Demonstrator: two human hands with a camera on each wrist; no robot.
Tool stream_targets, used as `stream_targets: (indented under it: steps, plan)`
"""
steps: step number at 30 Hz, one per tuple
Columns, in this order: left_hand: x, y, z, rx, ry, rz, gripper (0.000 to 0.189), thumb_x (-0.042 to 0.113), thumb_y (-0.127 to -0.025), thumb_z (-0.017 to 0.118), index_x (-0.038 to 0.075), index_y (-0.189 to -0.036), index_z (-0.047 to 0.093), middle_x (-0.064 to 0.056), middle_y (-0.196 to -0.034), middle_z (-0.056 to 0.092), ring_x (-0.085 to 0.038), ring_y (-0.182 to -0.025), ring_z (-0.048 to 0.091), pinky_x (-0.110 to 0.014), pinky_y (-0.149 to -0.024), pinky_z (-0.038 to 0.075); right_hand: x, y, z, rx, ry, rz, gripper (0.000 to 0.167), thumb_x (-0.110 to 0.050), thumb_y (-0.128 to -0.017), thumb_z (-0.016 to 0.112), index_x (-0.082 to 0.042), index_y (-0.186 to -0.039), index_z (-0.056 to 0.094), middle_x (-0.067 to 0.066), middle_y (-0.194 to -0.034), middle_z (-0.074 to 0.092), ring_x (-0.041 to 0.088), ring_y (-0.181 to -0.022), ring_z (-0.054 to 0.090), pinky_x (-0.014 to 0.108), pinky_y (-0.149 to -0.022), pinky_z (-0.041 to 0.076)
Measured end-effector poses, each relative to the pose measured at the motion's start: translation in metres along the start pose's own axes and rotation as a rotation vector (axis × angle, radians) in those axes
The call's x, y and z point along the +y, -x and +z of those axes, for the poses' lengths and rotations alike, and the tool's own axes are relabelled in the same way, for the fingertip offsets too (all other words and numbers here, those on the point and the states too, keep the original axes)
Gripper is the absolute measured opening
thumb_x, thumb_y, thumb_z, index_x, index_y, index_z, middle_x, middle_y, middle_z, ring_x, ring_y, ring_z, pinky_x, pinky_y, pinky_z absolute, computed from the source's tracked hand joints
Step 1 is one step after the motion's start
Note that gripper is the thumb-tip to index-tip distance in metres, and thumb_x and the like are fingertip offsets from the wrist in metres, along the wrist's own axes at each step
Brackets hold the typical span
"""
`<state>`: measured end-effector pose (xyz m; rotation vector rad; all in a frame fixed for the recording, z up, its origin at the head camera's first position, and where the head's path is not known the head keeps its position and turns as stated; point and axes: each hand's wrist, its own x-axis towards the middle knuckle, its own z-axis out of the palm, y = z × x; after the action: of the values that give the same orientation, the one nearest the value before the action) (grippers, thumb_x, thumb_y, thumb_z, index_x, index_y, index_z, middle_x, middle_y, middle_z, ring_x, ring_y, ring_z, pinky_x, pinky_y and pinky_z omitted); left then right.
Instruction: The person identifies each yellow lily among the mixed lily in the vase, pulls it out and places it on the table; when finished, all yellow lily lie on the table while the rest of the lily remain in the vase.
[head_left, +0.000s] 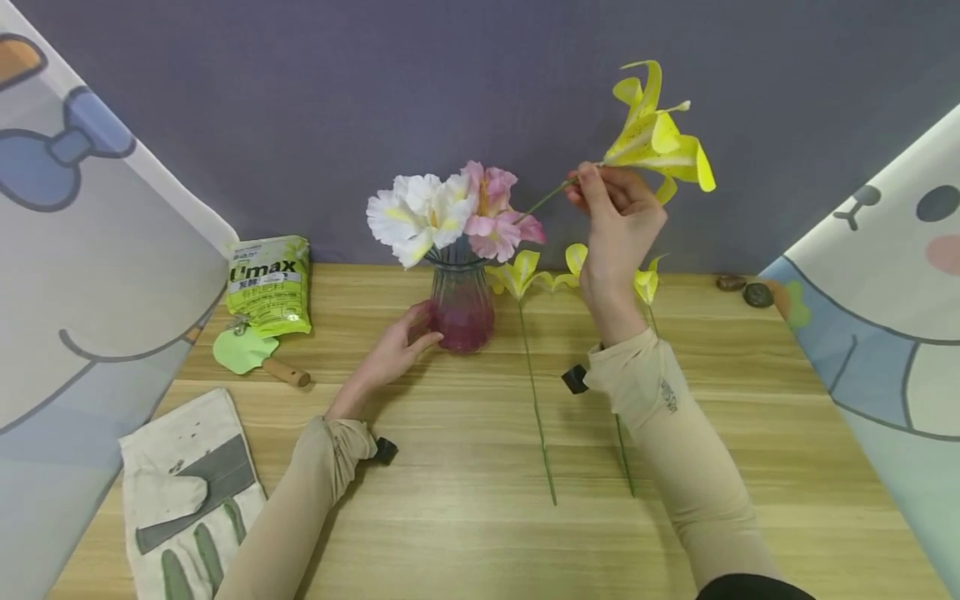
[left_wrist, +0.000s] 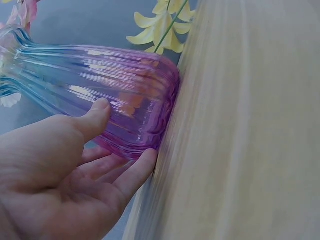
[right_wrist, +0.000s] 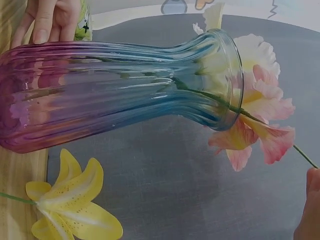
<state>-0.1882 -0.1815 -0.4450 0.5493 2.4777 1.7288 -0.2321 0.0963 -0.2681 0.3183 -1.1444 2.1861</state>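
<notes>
A ribbed glass vase (head_left: pixel 461 312), purple at the base and bluish at the neck, stands upright with a white flower (head_left: pixel 422 212) and a pink flower (head_left: pixel 495 212) in it. My left hand (head_left: pixel 397 346) holds the vase low on its left side, thumb in front and fingers around the base. Above and right of the vase, my right hand (head_left: pixel 618 217) pinches the stem of a yellow lily (head_left: pixel 656 142) just below its bloom. The stem slants down-left behind the pink petals; in the right wrist view a green stem (right_wrist: pixel 205 94) runs inside the vase's neck.
Two more yellow lilies (head_left: pixel 519 277) (head_left: pixel 647 283) lie on the wooden table (head_left: pixel 450 517), the right one partly behind my right arm. At left are a fertilizer bag (head_left: pixel 270 287), a small trowel (head_left: pixel 247 350) and work gloves (head_left: pixel 191 492). Dark stones (head_left: pixel 757 295) sit far right.
</notes>
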Motion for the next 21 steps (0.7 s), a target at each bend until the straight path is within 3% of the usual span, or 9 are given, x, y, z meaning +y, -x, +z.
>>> stream_targets:
  steps: [11,21]
  plan:
    - [0.003,0.0,-0.001,-0.009,-0.017,-0.022,0.062,0.0,-0.107,0.063,-0.012,-0.16,0.032,-0.033,-0.16,0.042,-0.045,-0.149,0.043,-0.049,-0.124,0.041,-0.009,-0.007,-0.002,0.056,-0.007,-0.007,0.009,0.009,-0.093,0.079,0.009,-0.087,0.072,0.023,-0.083,0.076,0.026,-0.07,0.075,0.031,-0.071,0.067]
    - [0.003,0.002,0.001,-0.012,-0.037,-0.022,0.062,0.002,-0.108,0.063,-0.012,-0.16,0.032,-0.035,-0.159,0.043,-0.046,-0.147,0.045,-0.051,-0.122,0.042,-0.022,-0.014,-0.01,0.159,-0.077,0.031,0.012,0.011,-0.089,0.082,0.014,-0.089,0.071,0.025,-0.082,0.075,0.028,-0.068,0.074,0.032,-0.07,0.067]
